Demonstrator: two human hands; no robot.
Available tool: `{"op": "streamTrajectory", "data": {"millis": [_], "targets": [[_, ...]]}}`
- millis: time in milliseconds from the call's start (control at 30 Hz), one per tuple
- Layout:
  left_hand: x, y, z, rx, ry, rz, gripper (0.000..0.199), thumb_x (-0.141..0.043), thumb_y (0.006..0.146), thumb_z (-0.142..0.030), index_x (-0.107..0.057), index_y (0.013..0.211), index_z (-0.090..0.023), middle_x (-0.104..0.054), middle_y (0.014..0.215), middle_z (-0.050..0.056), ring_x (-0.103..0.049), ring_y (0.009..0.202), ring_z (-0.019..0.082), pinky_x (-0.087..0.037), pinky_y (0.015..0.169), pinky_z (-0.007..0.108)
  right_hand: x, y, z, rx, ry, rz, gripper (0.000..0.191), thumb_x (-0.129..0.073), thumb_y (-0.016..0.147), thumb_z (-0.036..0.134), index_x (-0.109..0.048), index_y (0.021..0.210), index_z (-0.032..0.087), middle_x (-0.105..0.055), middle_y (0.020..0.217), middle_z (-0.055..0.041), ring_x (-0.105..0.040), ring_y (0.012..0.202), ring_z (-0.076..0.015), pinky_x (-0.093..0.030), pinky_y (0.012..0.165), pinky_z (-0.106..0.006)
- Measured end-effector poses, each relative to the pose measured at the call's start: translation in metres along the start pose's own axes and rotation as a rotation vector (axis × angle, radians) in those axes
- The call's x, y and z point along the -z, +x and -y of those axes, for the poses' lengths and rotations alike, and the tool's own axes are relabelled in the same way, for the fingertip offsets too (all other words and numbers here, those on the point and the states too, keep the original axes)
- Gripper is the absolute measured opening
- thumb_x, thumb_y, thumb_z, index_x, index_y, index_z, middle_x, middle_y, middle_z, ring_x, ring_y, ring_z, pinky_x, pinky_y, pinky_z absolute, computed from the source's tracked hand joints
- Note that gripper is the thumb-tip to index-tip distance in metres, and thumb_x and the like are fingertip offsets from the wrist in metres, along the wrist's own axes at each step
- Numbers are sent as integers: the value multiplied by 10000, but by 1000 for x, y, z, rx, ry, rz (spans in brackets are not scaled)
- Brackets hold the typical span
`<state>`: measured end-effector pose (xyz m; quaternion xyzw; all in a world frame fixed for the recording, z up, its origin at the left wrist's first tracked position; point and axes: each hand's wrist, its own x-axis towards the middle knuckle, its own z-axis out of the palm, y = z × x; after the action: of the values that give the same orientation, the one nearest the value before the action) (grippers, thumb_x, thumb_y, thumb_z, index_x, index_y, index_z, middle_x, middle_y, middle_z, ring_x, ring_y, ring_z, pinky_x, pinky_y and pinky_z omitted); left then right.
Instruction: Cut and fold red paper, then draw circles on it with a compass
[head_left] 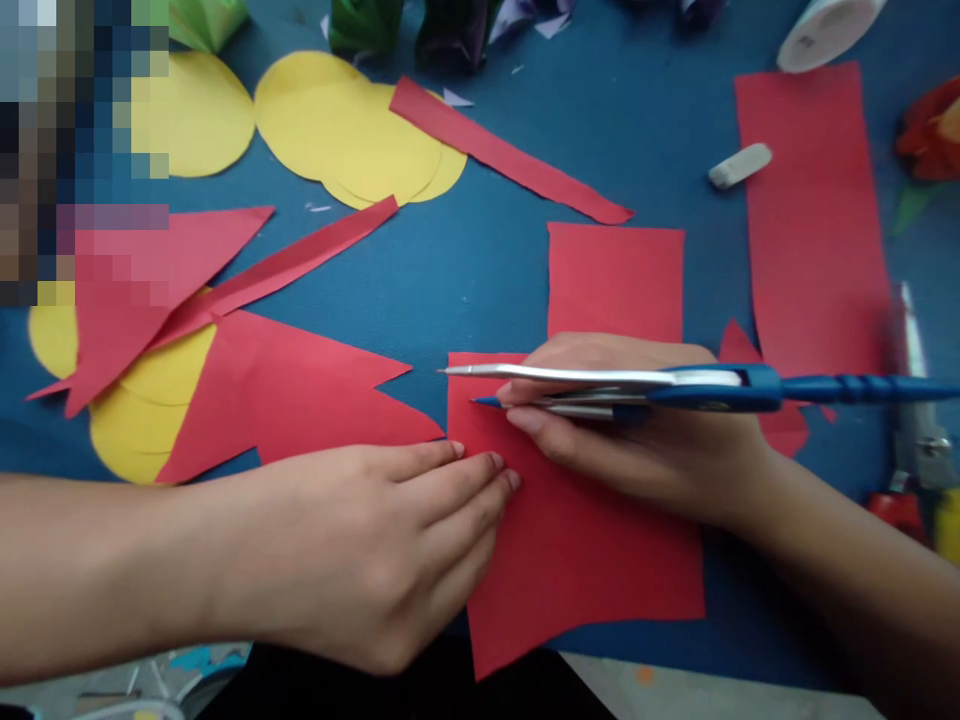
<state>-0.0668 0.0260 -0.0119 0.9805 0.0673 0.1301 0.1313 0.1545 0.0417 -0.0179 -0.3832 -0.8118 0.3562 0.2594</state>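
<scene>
A large red paper sheet (pixel 600 560) lies near the table's front edge, its lower edge cut in a curve. My left hand (pixel 397 550) rests flat on the sheet's left edge, fingers extended side by side and holding nothing. My right hand (pixel 637 430) grips a blue and silver drawing compass (pixel 720 388) over the sheet's upper part. The compass lies nearly level, with its needle and blue pencil tip pointing left near the sheet's upper left corner. A smaller red square (pixel 615 280) sits just behind my right hand.
Red scraps (pixel 300 385) and yellow paper circles (pixel 315 120) lie left and behind. A long red sheet (pixel 817 220) and a white eraser (pixel 741 166) are at the right, near a white roll (pixel 829 30). Scissors (pixel 922 420) lie at the right edge. Folded paper pieces (pixel 367 25) line the back.
</scene>
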Motion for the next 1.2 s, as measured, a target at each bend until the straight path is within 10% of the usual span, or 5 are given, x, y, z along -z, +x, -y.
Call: {"op": "streamTrajectory", "data": {"millis": [1200], "targets": [[2,-1,1,-33,28,24,362,-350,911,-126,-629,1139,-90,-614,1225,124,-590,1121,225,-482,951,315,-6,0,2,-127,72,-153,98,-613,813,162,-637,870,237,-691,864,17,-670,719,-123,-584,637,-228]]}}
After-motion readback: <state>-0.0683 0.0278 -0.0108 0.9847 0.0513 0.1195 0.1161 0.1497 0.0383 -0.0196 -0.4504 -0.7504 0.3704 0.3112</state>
